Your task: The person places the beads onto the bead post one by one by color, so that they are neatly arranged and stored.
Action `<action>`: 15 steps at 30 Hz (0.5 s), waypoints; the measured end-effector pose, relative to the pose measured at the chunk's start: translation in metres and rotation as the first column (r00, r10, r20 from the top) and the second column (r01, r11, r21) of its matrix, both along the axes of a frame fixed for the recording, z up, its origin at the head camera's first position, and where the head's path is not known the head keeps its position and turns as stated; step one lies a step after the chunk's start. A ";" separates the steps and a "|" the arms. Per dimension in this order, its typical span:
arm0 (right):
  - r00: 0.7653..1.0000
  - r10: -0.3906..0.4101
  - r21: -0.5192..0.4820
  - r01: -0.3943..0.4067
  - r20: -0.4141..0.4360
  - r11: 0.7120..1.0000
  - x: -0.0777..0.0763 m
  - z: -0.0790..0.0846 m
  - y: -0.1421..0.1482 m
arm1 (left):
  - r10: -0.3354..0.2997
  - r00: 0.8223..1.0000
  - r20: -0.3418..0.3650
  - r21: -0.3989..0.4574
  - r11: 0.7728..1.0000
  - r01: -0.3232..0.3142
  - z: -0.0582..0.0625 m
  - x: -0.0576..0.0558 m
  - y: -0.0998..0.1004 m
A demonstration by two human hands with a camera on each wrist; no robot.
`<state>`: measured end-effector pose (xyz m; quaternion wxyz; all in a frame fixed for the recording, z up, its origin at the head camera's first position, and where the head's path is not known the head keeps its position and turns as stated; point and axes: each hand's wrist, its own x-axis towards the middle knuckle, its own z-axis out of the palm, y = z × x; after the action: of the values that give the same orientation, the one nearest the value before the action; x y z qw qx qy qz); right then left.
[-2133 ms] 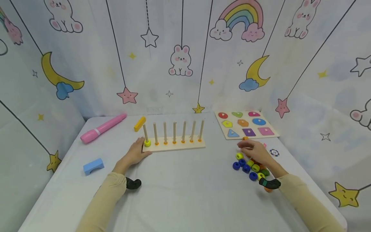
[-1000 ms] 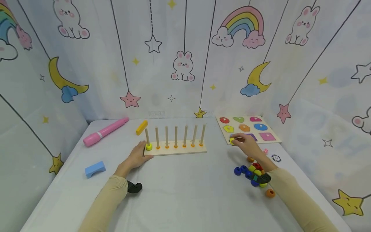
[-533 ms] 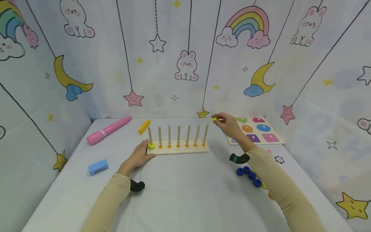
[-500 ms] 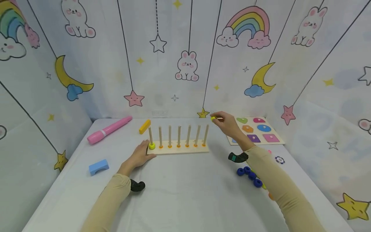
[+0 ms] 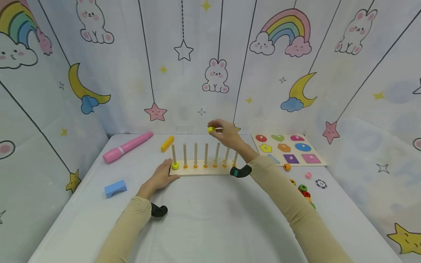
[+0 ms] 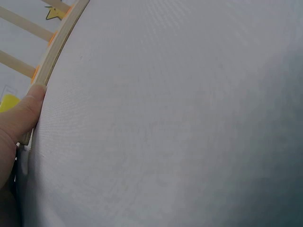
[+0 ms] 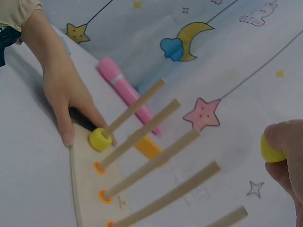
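Observation:
A wooden peg board (image 5: 200, 170) with several upright pegs lies mid-table. At its left end my left hand (image 5: 161, 175) grips the board, thumb on the front edge and fingers around the far side; in the left wrist view the thumb (image 6: 31, 106) touches the edge. One yellow bead (image 5: 175, 166) sits at the base of the leftmost peg. My right hand (image 5: 227, 134) is raised above the pegs, pinching another yellow bead (image 5: 211, 129) between thumb and fingers. That bead (image 7: 272, 149) also shows in the right wrist view, apart from every peg.
Loose beads (image 5: 305, 193) lie at right, partly hidden by my right sleeve. A shape puzzle board (image 5: 289, 149) is behind them, with a poker chip (image 5: 321, 183) nearby. Leftward are a pink stick-like toy (image 5: 128, 147), a yellow block (image 5: 167, 143) and a blue arch block (image 5: 116, 188).
My right hand took a yellow bead from the loose beads, lifted it and carried it left over the pegs. My left hand stays on the board. The head view has shifted slightly.

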<state>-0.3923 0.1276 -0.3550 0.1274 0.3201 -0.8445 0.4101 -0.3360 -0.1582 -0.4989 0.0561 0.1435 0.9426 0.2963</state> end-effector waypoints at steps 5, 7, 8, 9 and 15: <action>0.999 0.047 0.026 -0.046 -0.019 0.999 0.001 -0.005 -0.029 | -0.006 1.000 -0.002 -0.007 1.000 0.006 0.001 0.001 0.002; 0.997 0.077 0.047 -0.076 -0.029 0.996 0.002 -0.007 -0.039 | -0.002 1.000 0.000 -0.010 1.000 0.002 0.002 0.001 0.002; 0.995 0.095 0.058 -0.093 -0.032 0.994 0.002 -0.008 -0.044 | 0.003 1.000 0.002 -0.008 1.000 -0.003 0.002 0.002 0.002; 0.993 0.112 0.070 -0.109 -0.034 0.992 0.003 -0.009 -0.049 | 0.007 1.000 0.005 -0.005 1.000 -0.007 0.003 0.002 0.002; 0.985 0.169 0.107 -0.167 -0.011 0.980 0.004 -0.015 -0.073 | 0.025 0.999 0.019 0.008 1.000 -0.025 0.003 0.002 -0.001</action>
<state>-0.3878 0.0541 -0.3700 0.0836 0.4007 -0.8335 0.3711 -0.3339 -0.1588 -0.4962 0.0608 0.1290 0.9425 0.3023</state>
